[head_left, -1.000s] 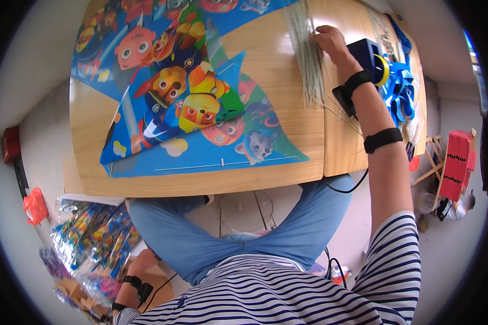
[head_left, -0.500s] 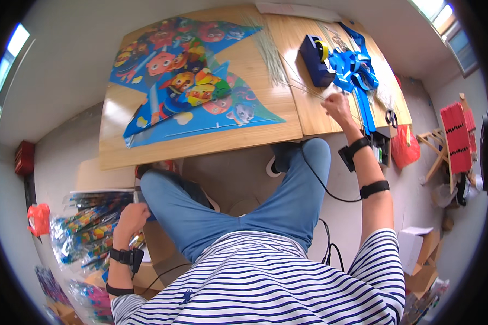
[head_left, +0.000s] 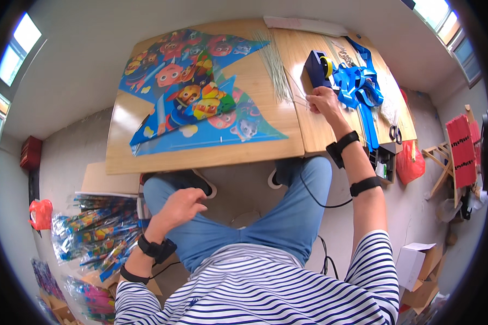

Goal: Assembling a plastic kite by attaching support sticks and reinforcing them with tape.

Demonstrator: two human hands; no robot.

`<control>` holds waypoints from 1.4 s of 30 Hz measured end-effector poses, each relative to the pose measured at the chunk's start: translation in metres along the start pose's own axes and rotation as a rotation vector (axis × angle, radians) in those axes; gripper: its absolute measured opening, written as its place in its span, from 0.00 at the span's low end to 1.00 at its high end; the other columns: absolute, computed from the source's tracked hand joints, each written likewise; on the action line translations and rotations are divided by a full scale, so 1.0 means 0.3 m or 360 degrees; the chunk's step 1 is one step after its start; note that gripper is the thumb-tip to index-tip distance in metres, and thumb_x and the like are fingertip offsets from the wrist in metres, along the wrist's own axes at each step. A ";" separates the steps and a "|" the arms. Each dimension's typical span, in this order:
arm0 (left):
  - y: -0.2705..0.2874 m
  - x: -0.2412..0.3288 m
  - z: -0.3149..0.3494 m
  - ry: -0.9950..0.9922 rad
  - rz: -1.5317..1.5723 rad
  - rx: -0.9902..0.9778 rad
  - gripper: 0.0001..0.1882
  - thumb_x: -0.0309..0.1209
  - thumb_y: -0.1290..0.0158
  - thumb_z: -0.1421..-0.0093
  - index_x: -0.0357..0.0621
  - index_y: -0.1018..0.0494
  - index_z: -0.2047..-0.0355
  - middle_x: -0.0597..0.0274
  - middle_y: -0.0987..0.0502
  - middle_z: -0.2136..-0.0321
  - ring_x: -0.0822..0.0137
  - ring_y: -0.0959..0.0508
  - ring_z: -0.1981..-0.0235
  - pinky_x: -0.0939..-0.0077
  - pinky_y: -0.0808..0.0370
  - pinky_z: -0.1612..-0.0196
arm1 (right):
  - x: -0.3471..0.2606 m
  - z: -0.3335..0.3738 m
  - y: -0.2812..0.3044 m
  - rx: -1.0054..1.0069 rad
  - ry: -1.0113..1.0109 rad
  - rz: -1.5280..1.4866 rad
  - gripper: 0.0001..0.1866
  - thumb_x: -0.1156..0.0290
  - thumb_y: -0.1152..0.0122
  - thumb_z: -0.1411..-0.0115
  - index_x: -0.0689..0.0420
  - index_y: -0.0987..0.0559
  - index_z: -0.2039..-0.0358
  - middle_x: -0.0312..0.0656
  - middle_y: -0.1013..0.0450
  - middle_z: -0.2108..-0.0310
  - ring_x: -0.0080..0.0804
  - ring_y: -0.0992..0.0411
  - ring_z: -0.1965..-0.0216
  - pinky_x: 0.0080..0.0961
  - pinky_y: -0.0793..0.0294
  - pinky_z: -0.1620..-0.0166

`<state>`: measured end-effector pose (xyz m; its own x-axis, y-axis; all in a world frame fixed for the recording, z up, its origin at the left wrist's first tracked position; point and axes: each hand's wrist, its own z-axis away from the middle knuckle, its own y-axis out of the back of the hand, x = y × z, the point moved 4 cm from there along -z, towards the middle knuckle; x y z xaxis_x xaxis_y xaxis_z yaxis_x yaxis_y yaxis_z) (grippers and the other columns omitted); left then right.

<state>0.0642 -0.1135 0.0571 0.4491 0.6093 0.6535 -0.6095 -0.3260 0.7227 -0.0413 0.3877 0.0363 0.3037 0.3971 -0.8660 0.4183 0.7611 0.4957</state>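
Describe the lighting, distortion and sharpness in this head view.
Head view: strong fisheye, the wooden table edges bow and black corners ring the frame; bright windows wash out at the rim; even daylight, soft shadows; the right hand and kite look sharp.
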 end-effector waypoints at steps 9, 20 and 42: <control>-0.017 -0.049 -0.182 0.0100 0.0340 -0.0094 0.15 0.31 0.40 0.45 0.37 0.24 0.58 0.50 0.22 0.67 0.50 0.21 0.62 0.60 0.25 0.58 | -0.119 -0.508 -0.272 0.0162 0.0098 -0.0011 0.29 0.66 0.32 0.44 0.64 0.24 0.44 0.42 0.24 0.81 0.27 0.24 0.82 0.22 0.24 0.75; -0.033 -0.081 -0.262 0.0104 0.0375 -0.0236 0.15 0.32 0.40 0.42 0.38 0.25 0.57 0.51 0.22 0.65 0.50 0.22 0.61 0.59 0.25 0.57 | -0.274 -0.535 -0.211 0.0672 0.0797 0.0210 0.12 0.63 0.38 0.37 0.59 0.17 0.69 0.54 0.23 0.73 0.52 0.22 0.69 0.40 0.25 0.66; 0.083 0.114 -0.386 -0.0100 0.0328 -0.0248 0.15 0.30 0.40 0.41 0.36 0.25 0.56 0.50 0.20 0.65 0.54 0.19 0.61 0.65 0.24 0.57 | -0.238 0.158 -0.171 0.0689 0.1264 0.0100 0.04 0.80 0.40 0.37 0.65 0.22 0.62 0.49 0.23 0.68 0.44 0.24 0.68 0.33 0.25 0.66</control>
<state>-0.0114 -0.0171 0.0714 0.3416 0.4942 0.7994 -0.7833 -0.3203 0.5327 -0.0440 0.2959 0.0758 -0.2759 0.7906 -0.5467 0.7551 0.5302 0.3857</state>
